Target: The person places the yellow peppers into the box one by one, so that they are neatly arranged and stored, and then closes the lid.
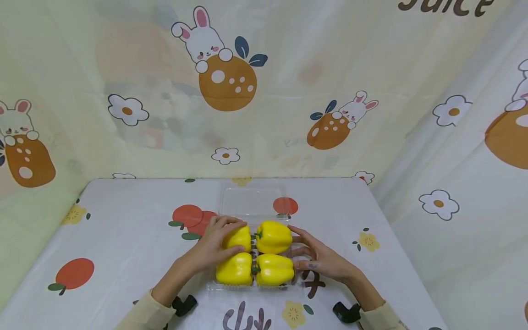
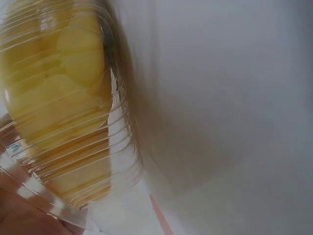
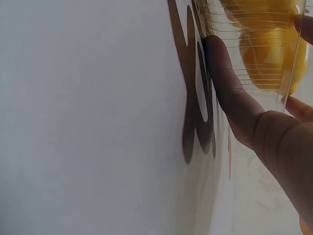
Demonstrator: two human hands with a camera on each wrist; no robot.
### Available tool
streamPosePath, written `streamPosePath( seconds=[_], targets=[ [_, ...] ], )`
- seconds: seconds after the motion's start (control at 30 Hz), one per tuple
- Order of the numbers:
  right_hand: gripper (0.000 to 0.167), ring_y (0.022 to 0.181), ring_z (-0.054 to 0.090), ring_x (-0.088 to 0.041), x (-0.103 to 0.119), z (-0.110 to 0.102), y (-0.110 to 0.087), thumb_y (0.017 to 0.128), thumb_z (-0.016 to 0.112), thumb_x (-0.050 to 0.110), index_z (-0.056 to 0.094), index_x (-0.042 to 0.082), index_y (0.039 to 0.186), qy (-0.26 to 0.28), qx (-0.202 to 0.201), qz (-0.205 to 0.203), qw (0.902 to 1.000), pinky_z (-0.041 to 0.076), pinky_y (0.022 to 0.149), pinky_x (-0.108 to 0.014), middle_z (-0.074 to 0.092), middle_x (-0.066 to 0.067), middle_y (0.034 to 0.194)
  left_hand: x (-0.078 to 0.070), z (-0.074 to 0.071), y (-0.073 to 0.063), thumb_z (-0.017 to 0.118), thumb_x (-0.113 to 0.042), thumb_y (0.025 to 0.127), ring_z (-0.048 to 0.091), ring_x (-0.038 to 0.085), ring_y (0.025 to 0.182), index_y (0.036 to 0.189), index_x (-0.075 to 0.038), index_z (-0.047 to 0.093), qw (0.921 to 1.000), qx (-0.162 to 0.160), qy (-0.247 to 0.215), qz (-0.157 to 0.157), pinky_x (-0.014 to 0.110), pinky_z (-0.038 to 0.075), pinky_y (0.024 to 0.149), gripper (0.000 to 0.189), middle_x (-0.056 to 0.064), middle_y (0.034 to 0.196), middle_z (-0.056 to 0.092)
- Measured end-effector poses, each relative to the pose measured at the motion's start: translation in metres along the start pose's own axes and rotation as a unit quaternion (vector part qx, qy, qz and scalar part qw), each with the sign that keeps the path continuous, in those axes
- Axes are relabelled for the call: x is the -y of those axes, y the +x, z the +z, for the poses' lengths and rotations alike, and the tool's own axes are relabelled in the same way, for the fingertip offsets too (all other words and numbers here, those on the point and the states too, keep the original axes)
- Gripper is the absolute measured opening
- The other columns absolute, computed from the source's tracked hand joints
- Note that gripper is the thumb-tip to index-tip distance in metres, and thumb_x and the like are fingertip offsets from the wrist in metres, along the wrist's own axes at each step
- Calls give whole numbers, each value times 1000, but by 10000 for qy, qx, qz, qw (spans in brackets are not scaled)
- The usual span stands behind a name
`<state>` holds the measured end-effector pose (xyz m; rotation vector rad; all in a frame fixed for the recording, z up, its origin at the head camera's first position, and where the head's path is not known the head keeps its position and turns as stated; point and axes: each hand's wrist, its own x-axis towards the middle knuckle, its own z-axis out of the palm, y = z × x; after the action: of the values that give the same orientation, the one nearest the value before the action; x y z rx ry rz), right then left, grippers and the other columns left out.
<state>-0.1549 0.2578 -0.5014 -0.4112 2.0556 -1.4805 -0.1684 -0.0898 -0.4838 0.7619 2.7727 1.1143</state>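
Observation:
Several yellow bell peppers lie in two rows in a clear plastic clamshell box [image 1: 212,287], stems turned inward. My left hand [image 1: 216,243] grips the far left bell pepper [image 1: 240,239], thumb on its near side and fingers over its far side. Below it lies the near left bell pepper [image 1: 234,269]. My right hand [image 1: 319,256] is at the box's right side, beside the far right bell pepper [image 1: 274,237] and the near right bell pepper [image 1: 275,270]. In the right wrist view, one extended finger [image 3: 234,98] rests along the ribbed box wall [image 3: 234,54].
The box's clear lid [image 1: 251,201] lies folded open at the back. A white tablecloth [image 1: 136,238] printed with fruit and flowers covers the table. Behind it hangs a curtain [image 1: 280,128] with rabbit prints, and another stretch closes the right side.

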Motion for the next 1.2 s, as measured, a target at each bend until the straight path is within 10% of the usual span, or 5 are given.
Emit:
streamPosePath(
  seconds=[1.03,1.2],
  targets=[
    [91,140,54,-41,-1,-1,0,97,75,26,19,37,168,42,59,-89,9999,58,106,-54,39,-20,164,-1,-7,-1,78,-34,96,39,28,142,148,-24,60,9991,-8,-425,-45,58,47,115,56,2,157,52],
    [92,140,54,-41,-1,-2,-1,97,75,26,19,36,168,51,77,-114,9999,58,106,-54,39,-20,164,1,-15,1,76,-26,98,52,30,135,144,-23,63,9964,-402,-738,-85,57,53,110,48,3,153,57]
  ],
)
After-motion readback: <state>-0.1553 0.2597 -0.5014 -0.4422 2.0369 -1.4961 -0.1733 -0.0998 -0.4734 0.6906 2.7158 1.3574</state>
